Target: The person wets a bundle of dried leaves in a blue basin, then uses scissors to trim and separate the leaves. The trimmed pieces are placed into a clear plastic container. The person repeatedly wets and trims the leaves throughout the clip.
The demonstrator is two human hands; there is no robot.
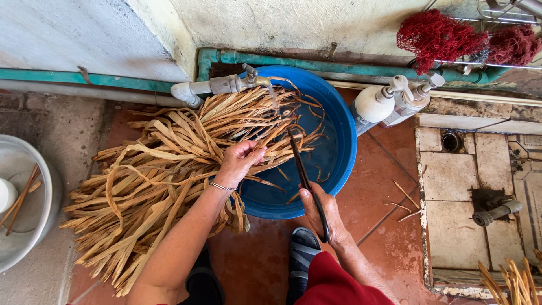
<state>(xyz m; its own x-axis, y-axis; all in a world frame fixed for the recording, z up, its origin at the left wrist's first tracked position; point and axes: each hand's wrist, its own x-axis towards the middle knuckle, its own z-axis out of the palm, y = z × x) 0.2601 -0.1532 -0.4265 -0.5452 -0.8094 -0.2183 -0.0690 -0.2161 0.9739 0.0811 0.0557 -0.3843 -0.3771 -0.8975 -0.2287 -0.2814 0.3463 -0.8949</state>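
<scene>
Setting: wet red tile floor below a wall with green pipe.
Risk: soaked strips may slip and spill over the blue basin rim, since the bundle overhangs it.
Left hand: fingers curled, gripping the dried leaf strips at the basin's edge.
Right hand: closed around dark scissors, blades seemingly together, pointing into the strips.

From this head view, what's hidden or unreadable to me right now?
- Blue basin: its left half is hidden under the dried strips.
- Left hand: fingertips buried in the strips.
- Dark tool: kind unclear; right hand covers its lower part.
- Grey bowl: cut by the left edge.
</scene>
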